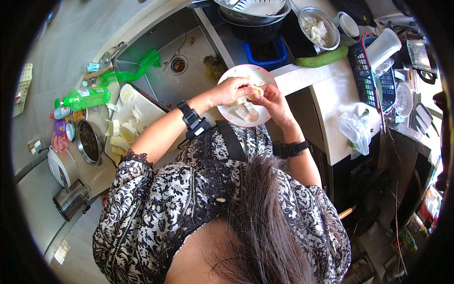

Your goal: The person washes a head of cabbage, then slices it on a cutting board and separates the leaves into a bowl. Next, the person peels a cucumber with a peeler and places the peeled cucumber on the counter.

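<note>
My left hand (232,91) and my right hand (273,103) meet over a white plate with a pink rim (227,117). Between their fingertips is a small pale-yellow piece of food (256,93), gripped from both sides. Fingers partly cover it, so its exact kind is unclear. White cut pieces (242,114) lie on the plate below. Left of my left forearm, a white cutting board (118,103) holds several thick, pale vegetable chunks (127,132).
Beyond the board is a steel sink (191,46) with a drain and green netting (140,67). A green bottle (88,98) lies at left. Stacked bowls (255,16), a blue basket (265,53), a long green gourd (321,58) and a plastic bag (358,127) occupy the right side.
</note>
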The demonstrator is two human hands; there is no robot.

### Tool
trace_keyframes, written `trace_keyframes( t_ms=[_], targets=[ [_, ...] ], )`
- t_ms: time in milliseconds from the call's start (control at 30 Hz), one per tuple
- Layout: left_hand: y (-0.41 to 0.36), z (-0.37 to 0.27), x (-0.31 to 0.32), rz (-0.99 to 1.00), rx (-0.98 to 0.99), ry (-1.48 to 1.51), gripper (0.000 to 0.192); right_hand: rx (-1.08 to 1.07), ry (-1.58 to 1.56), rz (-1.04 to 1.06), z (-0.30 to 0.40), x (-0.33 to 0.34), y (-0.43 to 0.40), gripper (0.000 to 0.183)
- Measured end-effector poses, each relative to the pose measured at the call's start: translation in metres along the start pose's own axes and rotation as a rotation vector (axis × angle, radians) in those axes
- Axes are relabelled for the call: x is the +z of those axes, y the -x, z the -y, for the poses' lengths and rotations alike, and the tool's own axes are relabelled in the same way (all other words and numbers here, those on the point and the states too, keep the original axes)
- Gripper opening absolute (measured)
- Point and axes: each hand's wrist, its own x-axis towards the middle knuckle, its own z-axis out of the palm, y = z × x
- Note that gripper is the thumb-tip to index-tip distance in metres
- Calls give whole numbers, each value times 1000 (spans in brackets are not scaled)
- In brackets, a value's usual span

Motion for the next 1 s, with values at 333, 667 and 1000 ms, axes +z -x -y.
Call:
trace_keyframes(
  t_ms=[333, 667, 1000],
  targets=[
    [-2, -1, 11, -282, 258, -296, 32, -12, -222, -71, -6, 1, -4, 23],
    [13, 5, -2, -63, -140, 603, 35, 100, 354, -255, 1, 9, -2, 23],
    [17, 2, 0, -73, -32, 383, 32, -175, 777, -213, 5, 14, 5, 26]
  ],
)
